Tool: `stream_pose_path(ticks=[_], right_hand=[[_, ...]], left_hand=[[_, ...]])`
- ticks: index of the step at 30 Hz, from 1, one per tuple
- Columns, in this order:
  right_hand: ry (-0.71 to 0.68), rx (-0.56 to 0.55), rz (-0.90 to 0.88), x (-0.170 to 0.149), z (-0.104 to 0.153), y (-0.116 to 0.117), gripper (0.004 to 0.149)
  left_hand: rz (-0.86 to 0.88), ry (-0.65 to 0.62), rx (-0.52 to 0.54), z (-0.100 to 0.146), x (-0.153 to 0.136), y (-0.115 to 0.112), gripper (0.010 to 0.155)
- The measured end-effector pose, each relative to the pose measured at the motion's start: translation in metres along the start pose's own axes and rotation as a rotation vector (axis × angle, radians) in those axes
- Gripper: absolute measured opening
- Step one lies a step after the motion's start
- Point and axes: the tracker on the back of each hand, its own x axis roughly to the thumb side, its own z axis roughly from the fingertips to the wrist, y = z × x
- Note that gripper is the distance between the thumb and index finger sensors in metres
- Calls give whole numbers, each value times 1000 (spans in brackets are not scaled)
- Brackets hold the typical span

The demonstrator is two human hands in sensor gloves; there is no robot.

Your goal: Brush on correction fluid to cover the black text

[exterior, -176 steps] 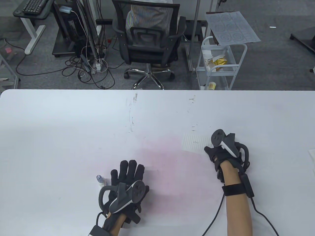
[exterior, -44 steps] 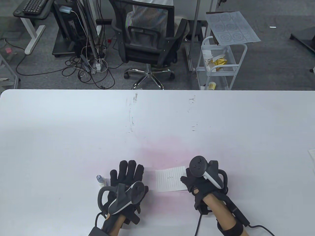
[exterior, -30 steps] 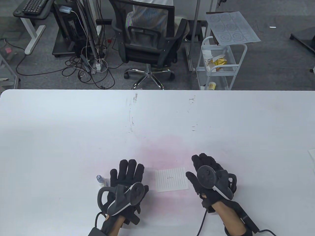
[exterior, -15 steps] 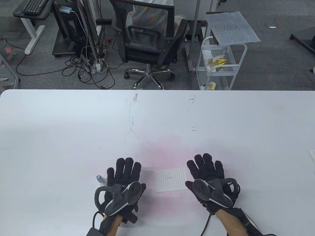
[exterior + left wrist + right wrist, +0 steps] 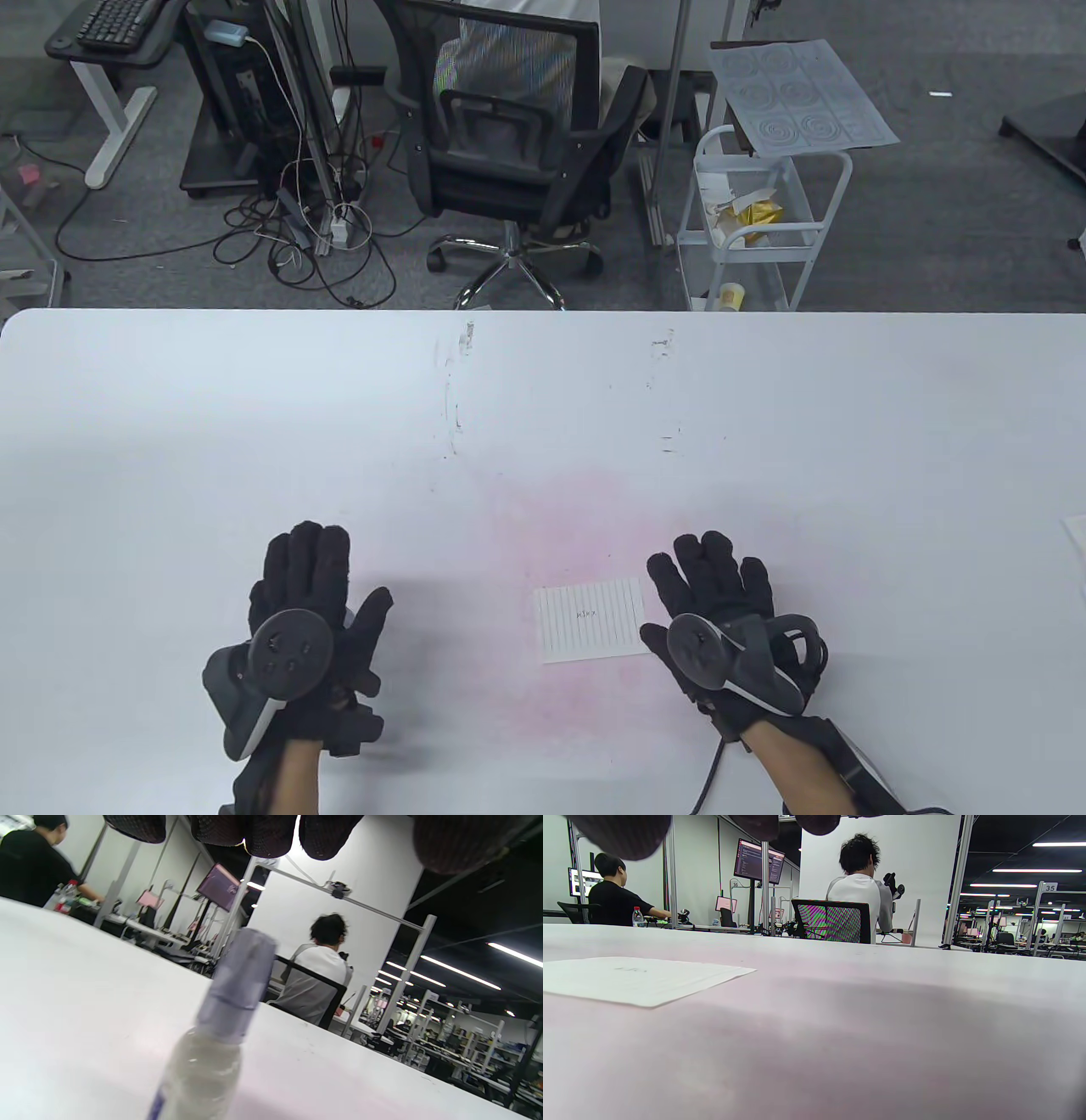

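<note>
Table view: lined paper slip (image 5: 591, 621) lies flat on the white worktop (image 5: 543, 399), close to the near edge, small black text (image 5: 586, 613) at its middle. Right hand (image 5: 717, 607) rests palm down just beside the slip's right edge, fingers spread and extended, holding nothing; thumb tip near the slip's lower right corner, cannot tell if touching. Left hand (image 5: 310, 598) sits well left of the slip, fingers spread, not gripping anything; the bottle is hidden under it here. Broad bare worktop beyond the slip up to the far edge, and between the slip and left hand. Pink stain (image 5: 585, 543) surrounds the slip. Office chair (image 5: 509, 144) and white cart (image 5: 759, 221) stand past the far edge.

Left wrist view: correction fluid bottle (image 5: 214, 1035) stands upright on the worktop, purple cap up, directly below the fingertips (image 5: 271, 834), apart from them. Bare worktop behind it to the far edge.

Right wrist view: slip (image 5: 634, 978) lies flat at left, its corner pointing right; bare worktop to its right. Right fingertips (image 5: 619, 834) hang above, touching nothing.
</note>
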Motion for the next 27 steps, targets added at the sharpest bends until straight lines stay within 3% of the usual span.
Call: stream_pose_path(ticks=[6,10,17,27], right_hand=[[4,15,0,0,0,0,75],[7,26,3,0,0,0,75],[6,43,5,1,0,1,75],[5,49,7,1,0,2,75]], left_hand=[[150,94,-112,-7,-30,-9,83],[94,107,-230,-10,-32,-19,85],[52,151,-345,-13,-40,-27,85],[-13,146,-446,-14,-45,-39,82]])
